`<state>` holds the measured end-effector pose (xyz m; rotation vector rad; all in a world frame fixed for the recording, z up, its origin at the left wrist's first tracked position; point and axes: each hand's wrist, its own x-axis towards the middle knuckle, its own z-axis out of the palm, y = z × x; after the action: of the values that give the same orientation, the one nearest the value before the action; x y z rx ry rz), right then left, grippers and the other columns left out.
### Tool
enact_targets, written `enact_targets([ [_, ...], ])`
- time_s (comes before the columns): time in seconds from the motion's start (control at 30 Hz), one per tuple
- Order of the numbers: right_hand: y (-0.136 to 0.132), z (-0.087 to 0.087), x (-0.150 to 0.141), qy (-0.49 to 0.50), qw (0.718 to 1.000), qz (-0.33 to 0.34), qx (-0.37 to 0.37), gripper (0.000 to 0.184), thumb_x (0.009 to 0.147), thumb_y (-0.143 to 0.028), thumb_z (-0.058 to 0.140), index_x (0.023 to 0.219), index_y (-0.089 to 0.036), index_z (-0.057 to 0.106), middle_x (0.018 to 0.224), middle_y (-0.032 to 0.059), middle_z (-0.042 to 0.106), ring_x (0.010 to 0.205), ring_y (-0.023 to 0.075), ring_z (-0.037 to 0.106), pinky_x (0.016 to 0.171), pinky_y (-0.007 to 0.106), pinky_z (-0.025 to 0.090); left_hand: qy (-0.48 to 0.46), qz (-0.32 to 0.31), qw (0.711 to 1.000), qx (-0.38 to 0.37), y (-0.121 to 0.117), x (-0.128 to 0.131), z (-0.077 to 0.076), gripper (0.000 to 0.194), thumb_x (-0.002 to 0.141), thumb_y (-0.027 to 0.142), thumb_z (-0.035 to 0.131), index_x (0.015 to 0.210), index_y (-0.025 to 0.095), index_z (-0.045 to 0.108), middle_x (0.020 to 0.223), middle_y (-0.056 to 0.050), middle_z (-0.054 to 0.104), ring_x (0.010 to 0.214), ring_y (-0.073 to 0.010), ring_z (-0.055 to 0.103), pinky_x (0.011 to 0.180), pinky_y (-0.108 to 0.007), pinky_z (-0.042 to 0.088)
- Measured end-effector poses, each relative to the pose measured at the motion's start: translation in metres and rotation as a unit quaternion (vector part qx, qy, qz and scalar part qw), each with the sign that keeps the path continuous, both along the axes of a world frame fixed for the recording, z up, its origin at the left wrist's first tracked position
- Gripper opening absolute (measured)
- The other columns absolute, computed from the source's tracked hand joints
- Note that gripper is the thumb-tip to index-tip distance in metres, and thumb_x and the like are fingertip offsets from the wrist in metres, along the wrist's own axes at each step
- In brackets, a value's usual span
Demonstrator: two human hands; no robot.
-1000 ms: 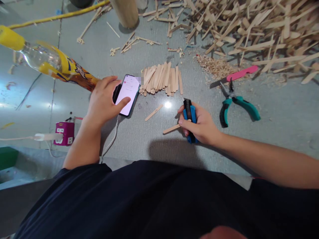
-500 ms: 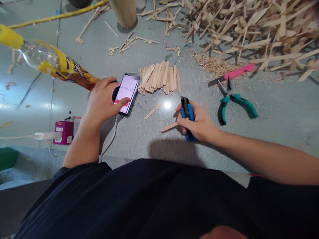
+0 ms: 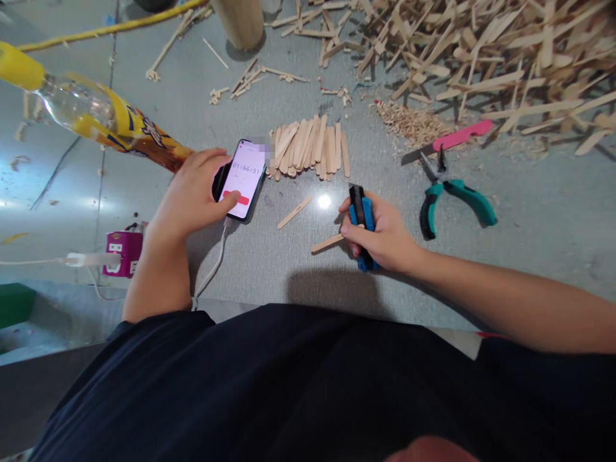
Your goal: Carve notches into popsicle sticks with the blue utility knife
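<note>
My right hand [image 3: 380,234] is closed around a blue and black utility knife [image 3: 360,212]. In the same grip, a wooden popsicle stick [image 3: 327,243] pokes out to the left beneath the thumb. My left hand [image 3: 192,192] is beside a phone [image 3: 244,183], thumb on the lower part of its lit screen and fingers apart from the thumb. A running timer and a red button show on that screen. One loose popsicle stick [image 3: 294,213] lies between the hands, with a neat row of sticks [image 3: 308,147] just beyond it.
Behind the left hand leans a yellow-capped bottle [image 3: 110,119]. Teal-handled pliers [image 3: 464,191] and a pink-handled saw [image 3: 462,136] lie right, near wood shavings [image 3: 414,125]. A big heap of sticks [image 3: 481,58] fills the far right. A white cable [image 3: 214,273] runs from the phone.
My left thumb has shifted slightly left on the phone screen, uncovering more of the red button. The timer has advanced by about a second. My right hand keeps its hold almost unmoved.
</note>
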<state>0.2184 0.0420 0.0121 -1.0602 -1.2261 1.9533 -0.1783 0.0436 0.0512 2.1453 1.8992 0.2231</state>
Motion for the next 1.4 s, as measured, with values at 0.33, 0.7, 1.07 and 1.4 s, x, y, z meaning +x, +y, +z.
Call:
enact_targets([
  [0.33,0.002,0.003,0.003,0.035,0.999,0.026,0.031,0.041,0.092,-0.034,0.097,0.117,-0.030,0.064,0.081,-0.0081,0.068,0.050,0.0110,0.055,0.047,0.030,0.043,-0.123,-0.012,0.985,0.121,-0.011,0.042,0.013,0.037,0.117,0.052,0.060,0.127,0.025,0.083,0.136,-0.006,0.090,0.123,-0.0248,0.081,0.119,-0.052,0.066],
  [0.7,0.017,0.016,0.013,0.011,0.988,-0.046,0.147,0.046,0.087,-0.036,0.105,0.117,-0.030,0.070,0.088,-0.0017,0.071,0.070,0.0161,0.062,0.058,0.034,0.045,-0.354,-0.056,0.886,-0.294,-0.043,0.182,0.015,0.044,0.122,0.051,0.053,0.098,0.024,0.078,0.070,-0.001,0.071,0.064,-0.0176,0.067,0.069,-0.035,0.056],
  [1.07,0.014,0.015,0.004,0.045,0.991,-0.126,0.017,0.045,0.109,-0.071,0.079,0.114,-0.030,0.063,0.077,-0.0070,0.071,0.050,0.0124,0.057,0.046,0.029,0.047,-0.579,-0.025,0.798,-0.162,-0.035,0.187,-0.050,0.056,0.122,0.072,0.059,0.109,0.020,0.074,0.058,0.005,0.061,0.051,-0.0123,0.058,0.054,-0.026,0.048],
  [1.4,-0.001,0.020,0.010,0.013,0.992,0.085,-0.088,0.028,0.114,-0.048,0.075,0.119,-0.027,0.058,0.069,-0.0066,0.073,0.042,0.0175,0.067,0.038,0.025,0.052,-0.608,-0.009,0.784,-0.126,-0.037,0.184,-0.057,0.050,0.122,0.062,0.064,0.090,0.023,0.066,0.055,0.005,0.056,0.046,-0.0098,0.044,0.045,-0.025,0.035],
])
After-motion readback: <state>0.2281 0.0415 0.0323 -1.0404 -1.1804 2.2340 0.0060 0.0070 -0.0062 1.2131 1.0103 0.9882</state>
